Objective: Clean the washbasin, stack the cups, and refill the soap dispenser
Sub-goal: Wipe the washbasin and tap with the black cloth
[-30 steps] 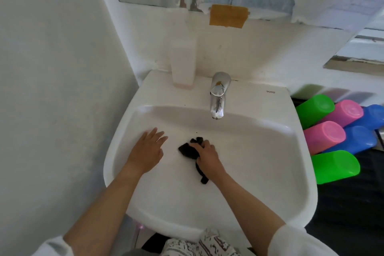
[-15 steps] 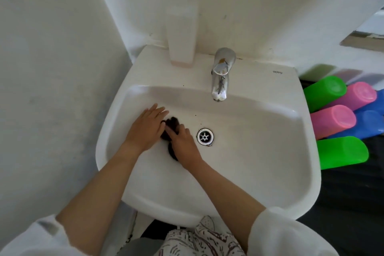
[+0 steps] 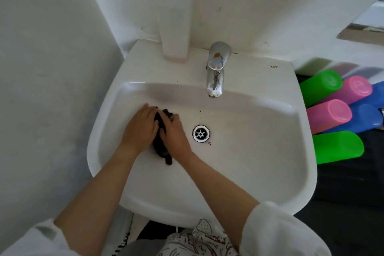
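A white washbasin fills the middle of the view, with a metal drain in its bowl. A small black cloth lies on the bowl's left slope. My left hand rests on its left side with fingers laid flat. My right hand presses on its right side, fingers curled over the cloth's top edge. A white soap dispenser stands on the back ledge. Several plastic cups lie on their sides to the right: green, pink, blue, another green.
A chrome tap juts over the bowl from the back ledge. A white wall runs close along the basin's left side. The cups lie on a dark surface right of the basin. Dark specks dot the bowl near the drain.
My right hand has slid the cloth left, from over the drain to the bowl's left slope. My left hand has closed in and now lies against the cloth. The view tilted downward.
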A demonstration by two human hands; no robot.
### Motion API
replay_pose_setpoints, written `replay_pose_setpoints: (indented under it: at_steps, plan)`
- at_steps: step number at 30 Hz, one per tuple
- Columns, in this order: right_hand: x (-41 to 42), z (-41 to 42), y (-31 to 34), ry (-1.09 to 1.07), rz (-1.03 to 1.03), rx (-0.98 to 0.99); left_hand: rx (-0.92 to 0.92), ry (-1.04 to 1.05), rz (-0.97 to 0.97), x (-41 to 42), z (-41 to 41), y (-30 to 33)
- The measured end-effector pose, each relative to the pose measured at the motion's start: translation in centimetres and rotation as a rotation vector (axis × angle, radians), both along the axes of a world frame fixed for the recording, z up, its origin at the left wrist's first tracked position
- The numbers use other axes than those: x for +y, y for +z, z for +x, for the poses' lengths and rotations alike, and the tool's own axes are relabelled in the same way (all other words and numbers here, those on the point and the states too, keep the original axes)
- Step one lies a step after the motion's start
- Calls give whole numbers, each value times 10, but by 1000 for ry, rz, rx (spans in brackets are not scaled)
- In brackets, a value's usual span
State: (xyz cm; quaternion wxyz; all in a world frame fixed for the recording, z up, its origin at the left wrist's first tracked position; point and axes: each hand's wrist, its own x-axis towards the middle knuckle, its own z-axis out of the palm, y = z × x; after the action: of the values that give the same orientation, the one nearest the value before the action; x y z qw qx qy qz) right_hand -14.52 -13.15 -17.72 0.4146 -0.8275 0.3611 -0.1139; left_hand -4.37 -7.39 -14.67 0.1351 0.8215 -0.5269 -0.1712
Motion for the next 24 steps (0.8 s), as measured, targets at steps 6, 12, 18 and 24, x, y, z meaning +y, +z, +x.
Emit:
replay_pose_setpoints:
  at_steps: [6,12,18,24]
  plan:
    - [-17,-27,-23,-57,-78,268,-22,-42,14,3,2,-4]
    - [-51,-78,-10,-181,-42,249,-45,-111,-30,-4,-5,-1]
    - [-1,-90,9,447,-97,-20,-43,-143,-31,-17,-9,5]
    - [-17,-95,-8,492,-107,143,-79,-166,-45,-21,-8,6]
